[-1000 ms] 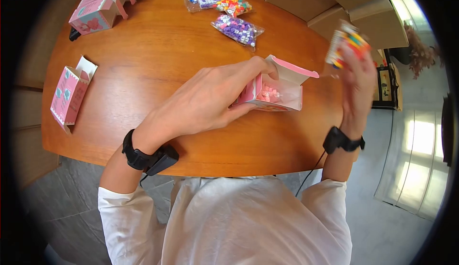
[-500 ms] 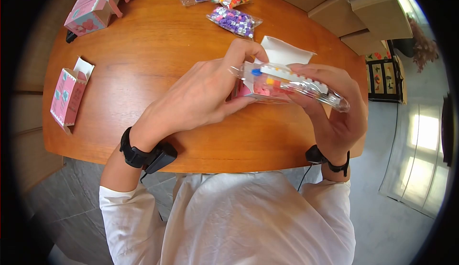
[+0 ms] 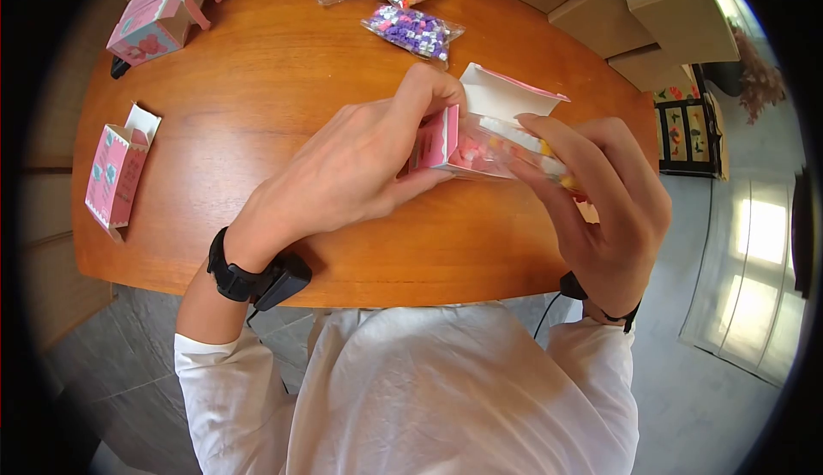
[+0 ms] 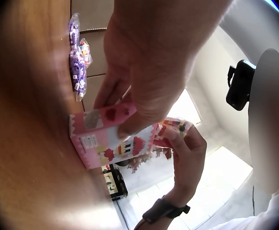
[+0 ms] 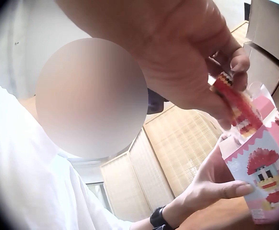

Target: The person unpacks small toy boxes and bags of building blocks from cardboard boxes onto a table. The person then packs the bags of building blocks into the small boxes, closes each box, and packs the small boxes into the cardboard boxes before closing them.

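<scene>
My left hand (image 3: 347,162) grips a pink and pale-blue cardboard box (image 4: 125,139) with a brick-figure picture on its side. The box lies on its side with its white-lined flap (image 3: 506,93) folded open toward the right. In my right hand (image 3: 613,213) I pinch a clear plastic bag of coloured building bricks (image 5: 240,108), red, yellow and white. Its front end is inside the box's opening, while the rear end sticks out between thumb and fingers. Pink bricks (image 3: 474,151) show within the box mouth.
Several bags of bricks, including a purple and white bag (image 3: 413,31), lie at the table's (image 3: 257,89) far side. An opened pink box (image 3: 120,171) stands at the left, and more pink boxes (image 3: 159,25) at the far left. Cardboard boxes (image 3: 591,16) line the back.
My right hand has brought the bag of bricks from the right to the box and pushed its front end into the opening. The left hand has kept its grip on the box.
</scene>
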Demonstrator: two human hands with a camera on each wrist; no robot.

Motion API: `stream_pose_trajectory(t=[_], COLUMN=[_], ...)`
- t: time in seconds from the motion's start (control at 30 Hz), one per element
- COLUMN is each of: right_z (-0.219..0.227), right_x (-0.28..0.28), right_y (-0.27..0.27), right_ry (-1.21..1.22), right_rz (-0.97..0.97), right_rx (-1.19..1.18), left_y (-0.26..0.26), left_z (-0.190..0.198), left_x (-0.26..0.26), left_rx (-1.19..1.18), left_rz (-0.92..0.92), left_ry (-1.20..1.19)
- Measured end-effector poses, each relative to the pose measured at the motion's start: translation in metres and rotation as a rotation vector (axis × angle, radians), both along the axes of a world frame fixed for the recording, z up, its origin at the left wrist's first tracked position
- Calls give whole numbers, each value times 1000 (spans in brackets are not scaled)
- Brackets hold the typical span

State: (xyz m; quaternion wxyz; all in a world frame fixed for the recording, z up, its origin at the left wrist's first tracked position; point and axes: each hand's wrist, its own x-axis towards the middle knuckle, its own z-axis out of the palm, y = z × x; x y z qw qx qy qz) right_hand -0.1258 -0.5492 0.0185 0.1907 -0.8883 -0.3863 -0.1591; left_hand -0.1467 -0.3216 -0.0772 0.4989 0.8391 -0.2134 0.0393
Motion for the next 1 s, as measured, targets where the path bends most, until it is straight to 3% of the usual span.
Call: stream_pose_trajectory(t=[0.33, 0.43, 0.57, 0.63, 0.83, 0.97, 1.0], right_z=[-10, -13, -15, -19, -27, -24, -19], right_x=[27, 26, 16, 16, 26, 24, 21], right_y=[0, 1, 2, -2, 3, 3, 3], right_ry=[178, 82, 20, 16, 106, 164, 248], right_rz=[119, 183, 108, 113, 197, 216, 183], right_rx=[-17, -9, 137, 19, -41, 4, 136], left_y=[1, 0, 0, 0, -1, -2, -1], left_z=[2, 4, 4, 2, 3, -1, 0], left_x=[0, -1, -1, 0, 0, 1, 1], left_rx=[-1, -5, 2, -8, 21, -61, -57], left_rz=[-22, -24, -27, -26, -43, -26, -28], left_ry=[3, -28, -3, -9, -25, 3, 1])
